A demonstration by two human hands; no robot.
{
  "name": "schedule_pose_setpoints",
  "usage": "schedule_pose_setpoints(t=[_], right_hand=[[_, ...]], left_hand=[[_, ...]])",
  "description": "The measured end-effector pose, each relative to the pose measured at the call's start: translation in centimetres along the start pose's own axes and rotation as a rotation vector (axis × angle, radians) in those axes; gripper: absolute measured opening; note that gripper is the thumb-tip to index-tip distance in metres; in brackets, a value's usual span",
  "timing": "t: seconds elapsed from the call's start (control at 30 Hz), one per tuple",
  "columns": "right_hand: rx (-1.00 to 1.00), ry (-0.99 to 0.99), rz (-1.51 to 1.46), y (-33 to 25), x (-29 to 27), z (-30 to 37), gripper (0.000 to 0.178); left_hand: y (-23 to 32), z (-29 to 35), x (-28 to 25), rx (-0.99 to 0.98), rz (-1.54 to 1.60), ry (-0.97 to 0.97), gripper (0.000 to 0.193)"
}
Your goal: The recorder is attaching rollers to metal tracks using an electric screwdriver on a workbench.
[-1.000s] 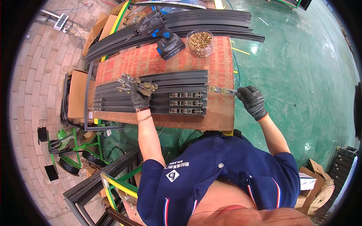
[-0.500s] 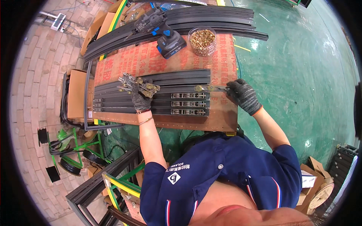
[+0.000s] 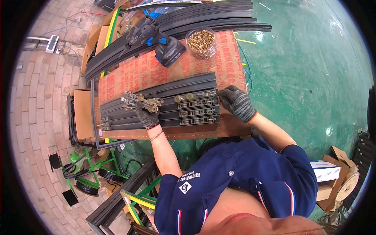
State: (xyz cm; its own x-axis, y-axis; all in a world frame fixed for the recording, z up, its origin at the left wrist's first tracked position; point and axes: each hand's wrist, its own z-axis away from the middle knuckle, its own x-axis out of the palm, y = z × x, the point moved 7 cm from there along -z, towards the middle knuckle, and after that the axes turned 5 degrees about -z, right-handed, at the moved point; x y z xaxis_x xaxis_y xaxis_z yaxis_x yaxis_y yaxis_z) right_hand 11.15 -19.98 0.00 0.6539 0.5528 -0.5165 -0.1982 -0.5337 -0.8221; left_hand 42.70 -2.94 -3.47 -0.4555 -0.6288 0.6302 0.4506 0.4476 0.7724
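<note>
roller strip (image 3: pixel 192 96): metal, aligned with dark profiles (image 3: pixel 188 82) | roller bundle (image 3: pixel 150 103): jumbled, in left hand (image 3: pixel 148 117)

From here I see charcoal rails (image 3: pixel 188 83), a brown surface (image 3: pixel 129 76) patterned red, mottled-grey, orange-cuffed gloves (image 3: pixel 237 104), golden screws (image 3: pixel 201 42), a black-and-blue drill (image 3: pixel 158 38), green floor (image 3: pixel 305 78).

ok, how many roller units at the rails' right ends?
4: near unit, middle unit and far unit in a column, plus a fourth unit beyond them, at the right hand. More could be hidden inside the rails.
</note>
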Motion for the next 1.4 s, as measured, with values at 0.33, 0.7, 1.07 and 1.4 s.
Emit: schedule_pose_setpoints(t=[0.33, 0.7, 1.07, 1.4], right_hand=[[0.010, -0.015, 0.018, 0.9, 1.1, -0.2, 0.019], [-0.010, 0.103, -0.110, -0.6, -3.0, -0.9, 0.015], [-0.007, -0.190, -0.661, -6.5, -1.3, -3.8, 0.039], [0.478, -0.168, -1.054, -2.4, -4.4, -1.1, 0.031]], left_hand=[[0.2, 0.9, 2.3, -0.059, 0.050, -0.077, 0.032], [1.3, 2.3, 2.2, -0.058, 0.037, -0.261, 0.041], [-5.0, 12.1, 19.0, -0.432, -0.333, -0.449, 0.053], [-8.7, 12.5, 17.5, -0.663, -0.329, -0.376, 0.040]])
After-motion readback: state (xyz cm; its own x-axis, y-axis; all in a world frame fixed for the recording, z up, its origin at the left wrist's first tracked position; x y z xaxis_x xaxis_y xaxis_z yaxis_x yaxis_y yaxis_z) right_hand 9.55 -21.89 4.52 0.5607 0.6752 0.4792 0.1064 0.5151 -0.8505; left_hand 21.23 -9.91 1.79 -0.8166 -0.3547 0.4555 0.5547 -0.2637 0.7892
